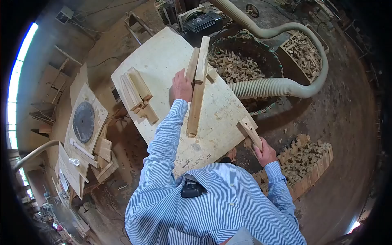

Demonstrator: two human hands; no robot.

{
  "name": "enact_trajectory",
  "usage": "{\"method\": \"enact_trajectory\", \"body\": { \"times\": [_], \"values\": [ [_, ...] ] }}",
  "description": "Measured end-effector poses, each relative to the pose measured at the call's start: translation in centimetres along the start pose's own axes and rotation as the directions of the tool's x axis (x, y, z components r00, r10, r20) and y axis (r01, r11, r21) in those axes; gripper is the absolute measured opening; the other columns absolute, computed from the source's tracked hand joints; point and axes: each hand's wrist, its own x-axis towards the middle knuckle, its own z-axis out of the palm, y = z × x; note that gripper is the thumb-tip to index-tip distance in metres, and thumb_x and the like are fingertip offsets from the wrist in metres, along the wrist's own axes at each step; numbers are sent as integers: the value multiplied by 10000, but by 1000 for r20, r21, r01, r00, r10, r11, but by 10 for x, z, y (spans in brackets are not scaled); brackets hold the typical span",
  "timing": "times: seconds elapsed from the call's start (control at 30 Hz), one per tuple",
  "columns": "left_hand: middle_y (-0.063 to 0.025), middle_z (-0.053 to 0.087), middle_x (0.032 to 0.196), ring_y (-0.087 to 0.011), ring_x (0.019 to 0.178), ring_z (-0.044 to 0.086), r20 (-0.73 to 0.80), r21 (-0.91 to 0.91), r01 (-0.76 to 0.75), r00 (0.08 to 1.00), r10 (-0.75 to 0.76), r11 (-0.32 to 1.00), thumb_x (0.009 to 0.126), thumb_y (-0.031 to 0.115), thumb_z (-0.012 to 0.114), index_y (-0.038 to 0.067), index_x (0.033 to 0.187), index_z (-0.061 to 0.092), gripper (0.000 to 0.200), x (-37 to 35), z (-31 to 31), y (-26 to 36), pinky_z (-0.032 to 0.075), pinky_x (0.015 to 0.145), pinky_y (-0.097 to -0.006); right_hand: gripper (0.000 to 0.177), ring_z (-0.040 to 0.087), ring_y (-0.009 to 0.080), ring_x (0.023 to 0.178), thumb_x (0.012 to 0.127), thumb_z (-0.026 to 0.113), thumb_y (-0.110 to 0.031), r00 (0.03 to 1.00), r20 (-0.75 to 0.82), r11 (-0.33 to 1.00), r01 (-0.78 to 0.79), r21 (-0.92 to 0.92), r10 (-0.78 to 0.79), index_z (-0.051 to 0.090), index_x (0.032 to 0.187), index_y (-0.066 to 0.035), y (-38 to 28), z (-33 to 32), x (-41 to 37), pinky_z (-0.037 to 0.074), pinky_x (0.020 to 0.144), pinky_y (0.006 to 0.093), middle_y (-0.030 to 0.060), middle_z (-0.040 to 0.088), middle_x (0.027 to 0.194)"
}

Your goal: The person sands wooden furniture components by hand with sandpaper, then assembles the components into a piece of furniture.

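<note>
Pale timber bar, dark-holed, lies between three and four o'clock; the right hand is closed around its near end. Towards eleven, the left hand rests curled beside a wooden block; its grip cannot be determined. Good handling calls for steady support, fingertips clear. Tabletop is marked; saw blade stands at nine, basket past one.

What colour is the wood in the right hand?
The wood is pale tan with dark spots; head view.
</note>
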Motion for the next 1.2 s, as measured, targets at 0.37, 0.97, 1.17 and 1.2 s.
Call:
{"method": "enact_trajectory", "body": {
  "times": [0.37,0.97,1.17,1.2],
  "values": [
    [-246,735,1157,-387,1029,733,119,135,162,977,-179,977,995,159,551,29,1350,679,399,35,14,8,603,935,-453,553,704,410,1118,1006,664,-419,999,38,994,15,104,-19,563,1461,-121,7,-16,10,581,945,483,210,704,1293],
    [-189,682,1291,-306,1015,724,365,-111,536,805,-467,837,1044,288,716,79,1454,588,477,112,43,-27,644,662,-409,484,747,374,901,1008,639,-512,1000,1,992,25,121,-26,584,1238,-89,43,-6,3,570,833,503,153,729,976],
    [-173,688,1313,-301,1038,717,415,-205,490,827,-378,847,1035,299,727,100,1501,551,537,120,42,-40,630,778,-426,485,749,333,929,1023,616,-497,999,13,990,40,132,-42,571,1249,-70,43,3,10,562,864,495,135,729,1021],
    [-170,676,1335,-281,1117,696,433,-209,500,818,-379,840,1037,260,724,80,1512,546,539,118,37,-40,634,882,-396,485,749,333,929,1023,616,-497,998,18,990,59,126,-62,571,1249,-70,45,9,12,562,864,495,135,729,1021]
  ]
}}
